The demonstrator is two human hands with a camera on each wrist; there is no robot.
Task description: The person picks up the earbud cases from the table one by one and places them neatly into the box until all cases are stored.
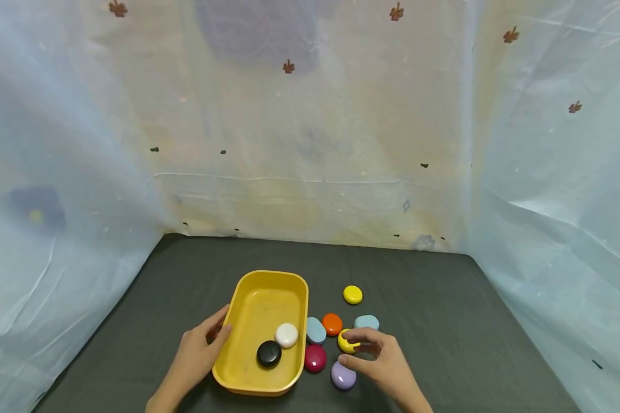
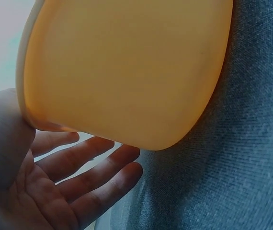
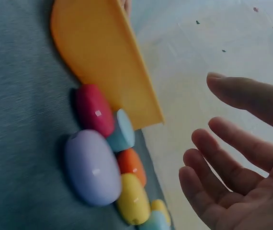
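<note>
A yellow tray [image 1: 253, 310] holds a glossy white stone [image 1: 286, 335] and a glossy black stone [image 1: 269, 354]. My left hand [image 1: 196, 353] holds the tray's left side, thumb over the rim and fingers along the outer wall [image 2: 127, 81]. To the right, my right hand [image 1: 374, 358] hovers over the loose stones with nothing in its fingers, thumb apart from them in the right wrist view. Nearest to it are a purple stone [image 1: 343, 376] and a yellow stone [image 1: 347, 342], partly hidden by the fingers in the head view.
Along the tray's right wall are a dark red stone [image 1: 315, 358] and a light blue stone [image 1: 316, 331]. An orange stone [image 1: 332, 324], another light blue stone [image 1: 367, 322] and a second yellow stone [image 1: 353, 295] lie beyond. Patterned sheeting [image 1: 310, 126] surrounds the dark cloth-covered table [image 1: 418, 281].
</note>
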